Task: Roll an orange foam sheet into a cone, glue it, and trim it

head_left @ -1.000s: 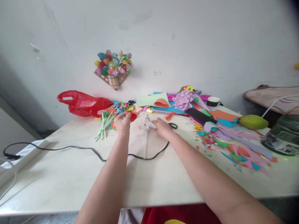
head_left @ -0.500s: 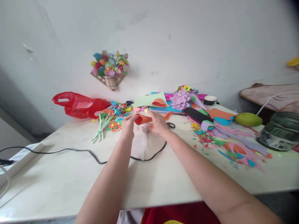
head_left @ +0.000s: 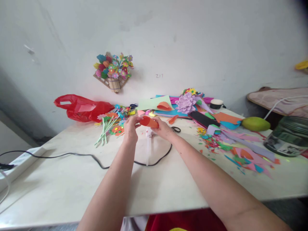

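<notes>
A curled orange sheet (head_left: 150, 122), perhaps craft foam or paper, is held above the table between my two hands. My left hand (head_left: 131, 129) is closed at its left end, thumb and fingers near the open edge of the curl. My right hand (head_left: 164, 130) pinches the right end; some of its fingers are hidden behind the sheet. Just below lies what looks like a glue gun (head_left: 149, 132) with a translucent stick (head_left: 148, 152) pointing toward me. A black cord (head_left: 96, 159) loops around it. Scissors handles (head_left: 176, 129) show right of my right hand.
Pale green stems (head_left: 104, 133) and foam flowers lie left, near a red plastic bag (head_left: 84, 109). Right are a phone (head_left: 203, 119), foam scraps (head_left: 245, 157), a green mango-like fruit (head_left: 255, 123) and a glass jar (head_left: 288, 136). Coloured sheets (head_left: 150, 103) lie at the back.
The orange sheet has turned so more of its curled outside faces me. My right hand has dropped slightly and shifted its grip to the right end. The glue gun shows more clearly below.
</notes>
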A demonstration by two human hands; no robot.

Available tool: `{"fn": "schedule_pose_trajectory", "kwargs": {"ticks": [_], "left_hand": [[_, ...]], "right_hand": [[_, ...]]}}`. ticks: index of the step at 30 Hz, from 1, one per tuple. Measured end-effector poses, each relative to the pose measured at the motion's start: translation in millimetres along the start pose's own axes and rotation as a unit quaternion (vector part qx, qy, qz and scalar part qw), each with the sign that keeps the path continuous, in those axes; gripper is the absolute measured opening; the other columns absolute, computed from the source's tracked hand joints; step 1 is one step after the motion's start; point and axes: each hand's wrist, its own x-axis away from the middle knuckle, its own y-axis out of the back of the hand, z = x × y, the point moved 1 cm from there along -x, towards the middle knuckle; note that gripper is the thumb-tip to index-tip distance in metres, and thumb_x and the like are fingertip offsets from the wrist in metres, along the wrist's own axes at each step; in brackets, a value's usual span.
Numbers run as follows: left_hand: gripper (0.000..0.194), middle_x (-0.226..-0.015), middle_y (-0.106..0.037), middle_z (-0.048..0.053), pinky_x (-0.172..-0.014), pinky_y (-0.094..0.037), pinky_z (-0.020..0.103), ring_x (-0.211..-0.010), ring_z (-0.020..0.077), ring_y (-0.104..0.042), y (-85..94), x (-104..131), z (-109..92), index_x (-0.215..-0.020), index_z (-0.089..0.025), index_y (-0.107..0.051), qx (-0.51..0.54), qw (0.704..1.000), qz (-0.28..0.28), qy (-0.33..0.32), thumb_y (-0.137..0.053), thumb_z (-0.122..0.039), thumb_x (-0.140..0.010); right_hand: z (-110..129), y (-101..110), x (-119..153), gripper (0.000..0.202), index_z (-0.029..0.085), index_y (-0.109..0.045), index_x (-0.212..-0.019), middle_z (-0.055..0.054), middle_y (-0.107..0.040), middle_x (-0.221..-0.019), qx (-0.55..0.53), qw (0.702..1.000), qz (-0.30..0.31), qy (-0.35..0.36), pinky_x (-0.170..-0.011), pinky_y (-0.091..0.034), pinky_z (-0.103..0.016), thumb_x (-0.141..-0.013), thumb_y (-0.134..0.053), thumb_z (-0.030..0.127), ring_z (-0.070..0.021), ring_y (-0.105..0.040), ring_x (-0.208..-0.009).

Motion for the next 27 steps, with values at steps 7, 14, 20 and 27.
{"fn": "schedule_pose_trajectory", "kwargs": {"ticks": [7, 14, 20, 27], "left_hand": [[0.034, -0.097, -0.066, 0.007, -0.078, -0.043, 0.033, -0.094, 0.0198, -0.059, 2.7, 1, -1, -0.093, -0.02, -0.051, 0.08, 0.993, 0.072, -0.038, -0.055, -0.028, -0.061], [0.028, -0.087, -0.066, 0.006, -0.081, -0.04, 0.031, -0.088, 0.0205, -0.059, -0.7, 3, -1, -0.083, -0.015, -0.064, 0.059, 0.987, 0.141, -0.051, -0.06, -0.023, -0.056], [0.02, -0.074, -0.066, 0.005, -0.075, -0.042, 0.029, -0.076, 0.018, -0.059, -0.8, 5, -4, -0.075, -0.014, -0.066, 0.082, 0.985, 0.149, -0.03, -0.065, -0.024, -0.057], [0.014, -0.062, -0.064, 0.001, -0.066, -0.041, 0.024, -0.061, 0.0125, -0.056, 0.5, 3, -2, -0.066, -0.014, -0.067, 0.103, 0.986, 0.129, -0.022, -0.068, -0.023, -0.056]], "right_hand": [[2, 0, -1, 0.038, 0.018, -0.049, -0.105, -0.003, -0.06, -0.097, -0.073, 0.997, 0.012, 0.006, -0.076, -0.042, -0.031, -0.068, -0.055, 0.019, -0.017, -0.056, -0.085], [13, 6, 2, 0.037, 0.018, -0.049, -0.103, -0.002, -0.059, -0.093, -0.094, 0.995, 0.04, -0.002, -0.073, -0.042, -0.029, -0.067, -0.054, 0.019, -0.0165, -0.054, -0.081], [23, 9, 6, 0.034, 0.017, -0.051, -0.099, -0.002, -0.059, -0.089, -0.098, 0.993, 0.067, -0.015, -0.068, -0.041, -0.025, -0.066, -0.055, 0.018, -0.0147, -0.053, -0.076], [22, 3, 6, 0.035, 0.016, -0.053, -0.101, -0.002, -0.06, -0.086, -0.132, 0.989, 0.068, -0.018, -0.067, -0.04, -0.026, -0.066, -0.057, 0.018, -0.0147, -0.052, -0.076]]}}
